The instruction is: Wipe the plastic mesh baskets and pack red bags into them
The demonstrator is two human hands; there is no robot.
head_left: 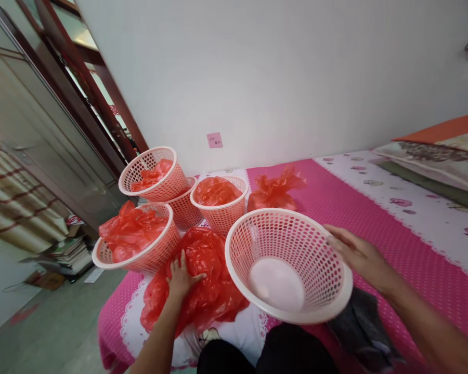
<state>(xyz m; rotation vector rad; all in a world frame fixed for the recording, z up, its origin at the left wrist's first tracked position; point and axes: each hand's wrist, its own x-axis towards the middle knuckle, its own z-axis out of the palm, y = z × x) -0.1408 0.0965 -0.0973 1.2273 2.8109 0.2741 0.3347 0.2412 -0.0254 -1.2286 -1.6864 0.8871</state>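
Note:
A pale pink plastic basket with perforated sides is tilted toward me above the bed, and nothing lies in it. My right hand grips its right rim, fingers on the outer side, partly hidden. My left hand rests with fingers spread on a crumpled red plastic bag spread over the bed's front part. Close to that hand, at the left, leans another basket holding a bunched red bag.
Behind stand more baskets, one with a red bag inside and another propped on a lower one. A red bag sits by the wall. Dark cloth lies right; folded bedding is far right. Books stand on the floor.

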